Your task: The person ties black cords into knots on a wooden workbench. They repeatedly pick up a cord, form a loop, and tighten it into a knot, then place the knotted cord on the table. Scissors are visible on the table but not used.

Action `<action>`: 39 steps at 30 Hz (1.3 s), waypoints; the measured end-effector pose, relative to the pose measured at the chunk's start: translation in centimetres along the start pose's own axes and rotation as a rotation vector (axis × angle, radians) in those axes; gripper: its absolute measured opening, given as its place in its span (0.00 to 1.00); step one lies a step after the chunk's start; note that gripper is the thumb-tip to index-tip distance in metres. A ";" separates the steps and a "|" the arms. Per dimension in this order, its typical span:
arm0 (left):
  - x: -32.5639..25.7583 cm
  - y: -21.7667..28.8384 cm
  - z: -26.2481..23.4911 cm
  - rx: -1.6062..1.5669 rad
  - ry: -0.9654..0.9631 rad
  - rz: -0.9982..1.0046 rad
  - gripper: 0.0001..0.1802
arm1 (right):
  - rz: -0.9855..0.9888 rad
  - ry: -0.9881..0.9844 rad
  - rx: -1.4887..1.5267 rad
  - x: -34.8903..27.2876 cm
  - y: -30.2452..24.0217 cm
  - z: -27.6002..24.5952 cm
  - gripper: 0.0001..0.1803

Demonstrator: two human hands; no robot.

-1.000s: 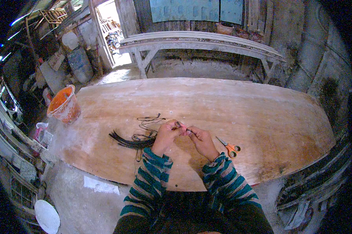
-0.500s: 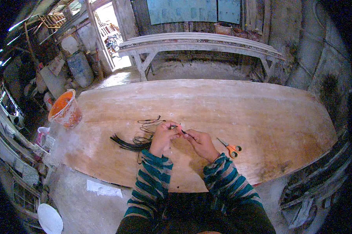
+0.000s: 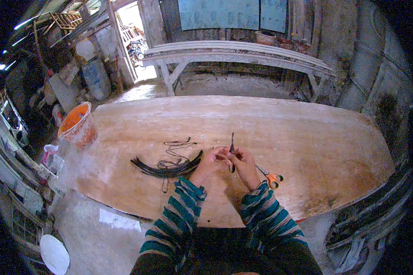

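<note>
Black strip (image 3: 232,147) is pinched in the right hand (image 3: 246,166); the left hand (image 3: 209,164) curls close, hold unclear.

Striped sleeves (image 3: 174,220) — teal, grey, dark clothing (image 3: 295,257)

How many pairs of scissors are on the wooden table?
1: the orange-handled scissors lie on the wooden table, just right of the right hand. Any others would be hidden.
</note>
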State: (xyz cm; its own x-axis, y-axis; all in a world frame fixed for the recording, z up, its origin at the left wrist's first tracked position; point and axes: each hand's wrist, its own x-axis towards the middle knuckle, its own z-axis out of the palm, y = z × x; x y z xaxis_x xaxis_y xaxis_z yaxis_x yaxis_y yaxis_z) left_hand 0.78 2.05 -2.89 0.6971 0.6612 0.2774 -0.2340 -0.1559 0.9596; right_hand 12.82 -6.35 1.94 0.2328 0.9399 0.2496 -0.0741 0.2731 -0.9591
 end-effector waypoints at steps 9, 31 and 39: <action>-0.5 0.4 0.8 -0.013 0.046 -0.084 0.23 | 0.131 0.122 0.373 0.7 0.7 -1.4 0.05; 0.1 2.2 -0.2 -0.317 0.338 -0.278 0.05 | -0.115 0.073 -0.237 0.9 0.4 -2.7 0.10; -0.9 3.7 2.2 0.019 -0.141 0.038 0.05 | -0.386 0.382 -0.855 1.0 0.4 -2.8 0.15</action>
State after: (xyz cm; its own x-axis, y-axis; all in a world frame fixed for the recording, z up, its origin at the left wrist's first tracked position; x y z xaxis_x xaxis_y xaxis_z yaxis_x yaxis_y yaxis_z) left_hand 0.78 -0.73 0.55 0.7765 0.5453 0.3157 -0.2500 -0.1934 0.9487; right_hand 15.78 -5.83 1.41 0.4003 0.6489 0.6470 0.7560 0.1651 -0.6334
